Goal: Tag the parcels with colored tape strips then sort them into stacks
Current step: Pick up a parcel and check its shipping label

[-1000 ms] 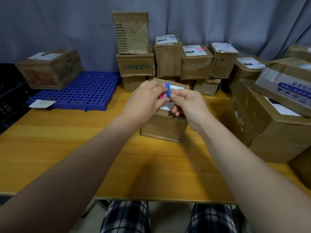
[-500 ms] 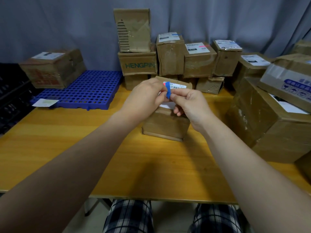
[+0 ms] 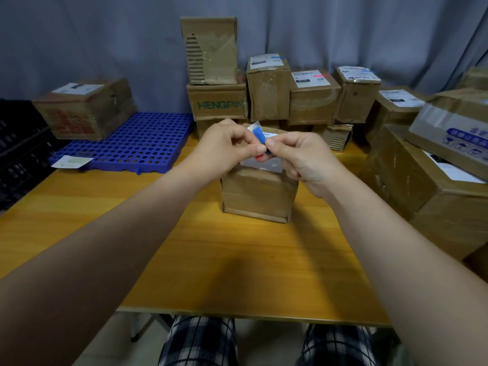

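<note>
A box [image 3: 87,109] is seen at far left, set on a blue pallet [image 3: 137,143], and a paper slip [image 3: 71,162] is laid at the pallet's front corner. At centre, the left hand [image 3: 224,151] is curled, with a blue strip [image 3: 260,134] pinched between thumb and forefinger. The strip is held just above a parcel [image 3: 258,196], which stands on the table [image 3: 237,260]. The strip is also pinched by the right hand [image 3: 303,162], close against the left. A stack [image 3: 216,101] of labelled boxes is set behind, and larger boxes [image 3: 422,186] are piled at right.
</note>
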Motion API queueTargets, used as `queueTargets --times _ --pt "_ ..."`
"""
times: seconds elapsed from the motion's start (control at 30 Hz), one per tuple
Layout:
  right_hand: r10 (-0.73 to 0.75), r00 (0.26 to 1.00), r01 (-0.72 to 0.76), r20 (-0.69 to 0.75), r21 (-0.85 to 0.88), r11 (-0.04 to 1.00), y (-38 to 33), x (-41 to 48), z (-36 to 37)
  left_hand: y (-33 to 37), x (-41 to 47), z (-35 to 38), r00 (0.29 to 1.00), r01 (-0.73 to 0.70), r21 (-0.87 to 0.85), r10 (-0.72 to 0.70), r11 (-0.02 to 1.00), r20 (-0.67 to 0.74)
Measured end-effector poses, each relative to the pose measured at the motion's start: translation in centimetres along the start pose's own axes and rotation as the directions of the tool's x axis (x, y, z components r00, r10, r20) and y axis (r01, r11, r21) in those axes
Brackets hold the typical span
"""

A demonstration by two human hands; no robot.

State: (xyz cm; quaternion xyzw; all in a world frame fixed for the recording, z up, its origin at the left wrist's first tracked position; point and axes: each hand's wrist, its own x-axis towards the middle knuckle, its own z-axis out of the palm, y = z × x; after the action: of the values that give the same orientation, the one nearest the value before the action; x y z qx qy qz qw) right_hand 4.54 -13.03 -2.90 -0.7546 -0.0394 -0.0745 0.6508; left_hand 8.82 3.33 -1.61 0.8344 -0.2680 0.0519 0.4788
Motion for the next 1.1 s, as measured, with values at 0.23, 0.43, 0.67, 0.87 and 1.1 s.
queueTargets --times 0.23,0.43,0.67,0.87,1.1 --pt "-0.07 0.996 0.066 -0.056 -0.07 0.995 -1.1 -0.5 0.0 0.9 -0.2 -0.1 0.987 0.161 -0.18 -0.154 0.97 0.053" --pt "-0.126 0.982 0.1 -0.138 -0.179 0.979 -0.5 0.5 -0.1 0.4 0.0 0.5 0.962 0.27 -0.354 -0.266 0.895 0.061" --pt "-0.105 0.983 0.057 -0.152 -0.288 0.956 -0.3 0.3 -1.1 0.7 -0.2 0.8 0.994 0.057 0.0 -0.056 0.998 -0.097" --pt "-0.098 0.985 0.053 -0.145 -0.286 0.957 -0.2 0.4 -1.3 1.4 0.2 1.7 0.997 -0.054 0.121 0.061 0.991 -0.05" --pt "-0.066 0.985 0.032 -0.157 -0.209 0.977 -0.6 -0.4 -1.5 1.7 0.4 1.8 0.999 0.018 -0.003 -0.018 1.0 -0.035"
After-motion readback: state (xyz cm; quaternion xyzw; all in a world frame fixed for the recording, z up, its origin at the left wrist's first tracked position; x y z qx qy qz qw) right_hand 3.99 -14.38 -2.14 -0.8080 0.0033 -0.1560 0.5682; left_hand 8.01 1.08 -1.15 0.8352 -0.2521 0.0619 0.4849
